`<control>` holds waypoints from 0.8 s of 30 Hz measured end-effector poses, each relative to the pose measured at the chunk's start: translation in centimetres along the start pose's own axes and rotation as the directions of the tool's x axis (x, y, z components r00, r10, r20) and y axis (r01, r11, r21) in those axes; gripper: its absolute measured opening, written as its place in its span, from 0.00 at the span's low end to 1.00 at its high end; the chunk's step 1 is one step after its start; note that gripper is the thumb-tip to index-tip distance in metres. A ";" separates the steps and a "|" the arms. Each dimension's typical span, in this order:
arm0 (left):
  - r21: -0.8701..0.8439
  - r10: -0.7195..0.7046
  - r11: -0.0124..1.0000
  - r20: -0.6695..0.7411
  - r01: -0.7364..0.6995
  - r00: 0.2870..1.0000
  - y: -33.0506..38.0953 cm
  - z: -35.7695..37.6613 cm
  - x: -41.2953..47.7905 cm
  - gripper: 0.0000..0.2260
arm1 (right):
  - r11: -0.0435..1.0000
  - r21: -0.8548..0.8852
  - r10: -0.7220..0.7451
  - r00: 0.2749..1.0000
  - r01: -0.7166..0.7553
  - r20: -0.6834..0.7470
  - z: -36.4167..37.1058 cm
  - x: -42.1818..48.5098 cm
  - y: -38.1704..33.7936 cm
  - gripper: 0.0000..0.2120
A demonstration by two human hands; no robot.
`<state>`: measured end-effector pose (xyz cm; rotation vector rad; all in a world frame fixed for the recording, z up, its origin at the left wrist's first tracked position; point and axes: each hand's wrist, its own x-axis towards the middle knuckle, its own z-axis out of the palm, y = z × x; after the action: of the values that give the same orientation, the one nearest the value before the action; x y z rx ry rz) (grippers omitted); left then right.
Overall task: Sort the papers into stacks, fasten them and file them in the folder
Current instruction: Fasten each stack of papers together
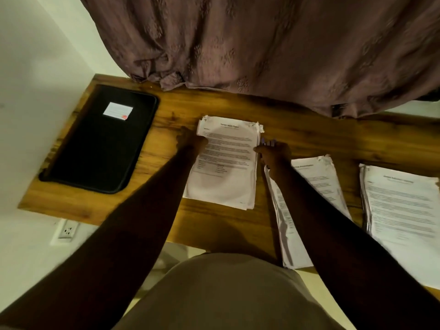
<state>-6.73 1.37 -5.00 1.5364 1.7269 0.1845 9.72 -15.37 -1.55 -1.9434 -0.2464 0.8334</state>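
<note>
Both arms are stretched out over the wooden desk (297, 136), and both hands are on the same pile. The left stack (228, 163) lies flat near the middle of the desk, its top edge towards the far edge, the printed page facing up and the far corners ragged and curled. The left hand (191, 141) sits at that stack's left edge, about a third of the way down from the top. It is dark and smeared by motion, so I cannot tell how its fingers lie. The right hand (273, 153) is at the opposite edge with the fingers bunched close together (painted nails pointing at the far edge) and the thumb tip touching the paper's right side. Whether it actually pinches the sheets, I cannot tell.

The middle stack (321, 182) lies just beside the left one, on its right. It is tilted, its near end hangs over the desk's near edge and the right forearm crosses it. The right stack (402, 206) lies further along towards the desk's right end, thick and slightly fanned.

The black folder (100, 148) lies closed and flat at the desk's left end, well apart from the papers, with a small white label (117, 111) near its far edge. A brownish curtain (262, 44) drapes down onto the far edge, and a wall socket (67, 231) shows below the near left corner
</note>
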 end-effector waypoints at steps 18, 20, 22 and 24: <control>-0.384 0.221 0.916 0.240 -0.117 0.945 -0.5 -1.7 -0.7 0.21 | 0.994 -0.057 0.104 0.969 -0.094 0.225 2.0 2.6 0.8 0.16; -0.517 0.304 0.846 0.269 -0.129 0.914 -0.3 -3.2 -1.7 0.21 | 0.998 0.044 0.041 0.980 -0.050 0.194 1.6 2.2 0.3 0.17; -0.652 0.391 0.747 0.278 -0.127 0.877 0.2 -4.6 -2.7 0.20 | 0.992 0.117 -0.066 0.991 0.052 0.120 0.9 1.6 -0.7 0.17; -0.727 0.442 0.669 0.221 -0.156 0.869 1.2 -6.3 -4.0 0.19 | 0.977 0.148 -0.168 0.982 0.155 0.085 0.4 0.9 -2.2 0.11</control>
<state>-10.01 0.59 1.74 1.1622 0.8984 0.5966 10.53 -13.52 -0.21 -1.7285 -0.3882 0.8162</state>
